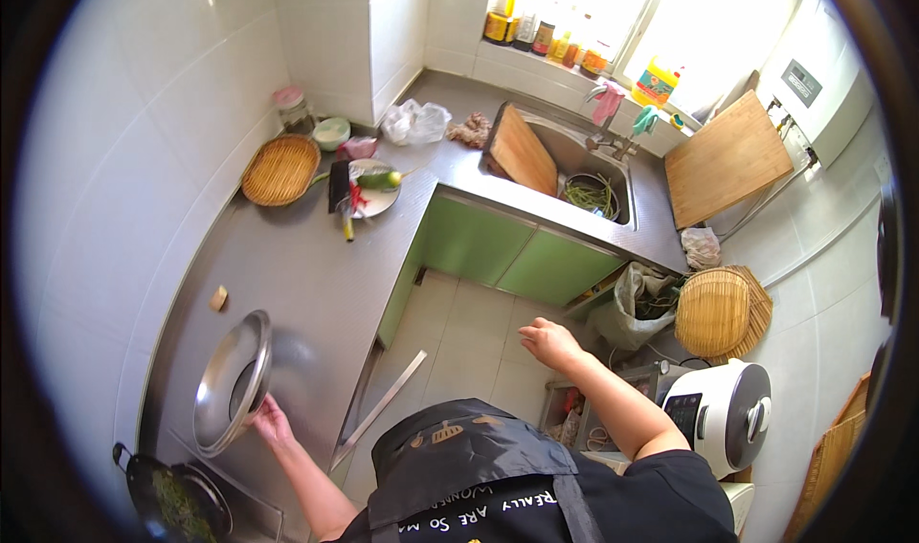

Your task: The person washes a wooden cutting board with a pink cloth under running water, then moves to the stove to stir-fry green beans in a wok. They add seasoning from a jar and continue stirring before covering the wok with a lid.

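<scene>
My left hand (271, 419) grips the lower rim of a round stainless-steel basin or lid (215, 392). This metal piece is tilted on its side above the steel counter (316, 285), and a dark round patch shows in its middle. A small tan chunk (218, 298) lies on the counter just beyond it. My right hand (551, 343) hangs over the tiled floor, fingers loosely bent and a little apart, with nothing visible in it. Near my left forearm, a black wok (176, 507) contains chopped greens.
A cleaver (339, 188) lies across a plate (380, 204) with a green vegetable, beside a woven basket (281, 170). Green stalks sit in a pot (592, 197) in the sink (630, 209), near a leaning cutting board (524, 152). A white electric cooker (707, 414) stands at right.
</scene>
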Tool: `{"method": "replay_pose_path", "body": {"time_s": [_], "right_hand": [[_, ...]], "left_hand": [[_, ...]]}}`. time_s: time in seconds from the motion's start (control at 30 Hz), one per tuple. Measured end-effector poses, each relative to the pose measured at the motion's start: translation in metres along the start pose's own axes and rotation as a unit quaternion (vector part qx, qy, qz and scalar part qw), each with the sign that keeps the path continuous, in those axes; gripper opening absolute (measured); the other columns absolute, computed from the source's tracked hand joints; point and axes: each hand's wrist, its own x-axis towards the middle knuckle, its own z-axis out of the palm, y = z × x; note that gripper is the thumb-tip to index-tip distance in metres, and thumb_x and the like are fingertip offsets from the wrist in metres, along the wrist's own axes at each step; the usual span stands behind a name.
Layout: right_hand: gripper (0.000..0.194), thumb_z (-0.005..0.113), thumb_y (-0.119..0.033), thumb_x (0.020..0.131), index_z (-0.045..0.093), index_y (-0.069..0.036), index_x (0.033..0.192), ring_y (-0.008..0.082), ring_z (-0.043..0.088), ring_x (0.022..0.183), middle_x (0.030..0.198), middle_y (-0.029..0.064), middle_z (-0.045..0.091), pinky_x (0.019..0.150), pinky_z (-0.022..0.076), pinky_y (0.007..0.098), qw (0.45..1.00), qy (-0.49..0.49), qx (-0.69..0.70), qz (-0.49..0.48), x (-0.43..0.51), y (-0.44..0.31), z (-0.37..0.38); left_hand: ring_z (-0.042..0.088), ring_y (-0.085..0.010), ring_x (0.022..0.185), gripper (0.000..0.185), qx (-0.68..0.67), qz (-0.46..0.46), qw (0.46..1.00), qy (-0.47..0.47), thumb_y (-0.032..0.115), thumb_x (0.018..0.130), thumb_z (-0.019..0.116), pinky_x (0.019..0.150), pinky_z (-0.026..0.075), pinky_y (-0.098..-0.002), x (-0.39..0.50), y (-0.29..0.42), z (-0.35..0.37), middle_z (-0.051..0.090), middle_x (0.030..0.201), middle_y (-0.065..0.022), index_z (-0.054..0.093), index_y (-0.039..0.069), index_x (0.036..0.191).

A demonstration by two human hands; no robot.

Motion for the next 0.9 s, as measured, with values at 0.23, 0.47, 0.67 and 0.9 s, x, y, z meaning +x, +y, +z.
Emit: {"method": "replay_pose_path", "body": {"time_s": [0.23,0.47,0.67,0.9], "right_hand": [[0.021,0.062,-0.022,0.086,0.067,-0.011,0.103,0.0319,0.065,0.085,0.088,0.0125,0.063,0.074,0.0539,0.0421,0.998,0.045,-0.033,-0.002,0.078,0.082,-0.051],[0.021,0.058,-0.025,0.089,0.066,-0.012,0.103,0.0333,0.065,0.085,0.091,0.0131,0.064,0.074,0.0534,0.0435,1.0,0.01,0.003,-0.023,0.167,0.126,-0.067],[0.024,0.059,-0.03,0.089,0.07,-0.01,0.099,0.0342,0.064,0.087,0.088,0.0135,0.067,0.078,0.0521,0.0431,0.999,-0.044,0.027,0.016,0.21,0.178,-0.067],[0.017,0.062,-0.027,0.082,0.067,-0.011,0.082,0.0351,0.064,0.074,0.076,0.0137,0.064,0.068,0.053,0.0449,0.994,0.087,-0.027,-0.059,0.359,0.289,-0.157]], "left_hand": [[0.049,-0.0334,0.124,0.038,-0.064,-0.003,0.998,0.024,0.0,0.092,0.052,0.107,0.044,-0.0409,0.037,-0.025,-0.007,0.051,0.135,-0.0214,0.047,-0.012,0.128],[0.047,-0.0235,0.128,0.039,-0.061,0.071,0.979,0.183,0.005,0.097,0.046,0.111,0.038,-0.0352,0.013,-0.062,0.029,0.047,0.14,-0.0162,0.045,-0.005,0.135],[0.054,-0.0314,0.117,0.03,0.778,0.16,0.607,0.027,0.005,0.093,0.058,0.104,0.043,-0.0465,-0.044,-0.108,0.034,0.054,0.129,-0.0217,0.053,-0.005,0.121],[0.053,-0.0333,0.117,0.032,0.484,-0.146,0.851,0.14,0.009,0.093,0.059,0.104,0.042,-0.0479,-0.018,-0.235,0.186,0.054,0.128,-0.0225,0.053,-0.003,0.122]]}}
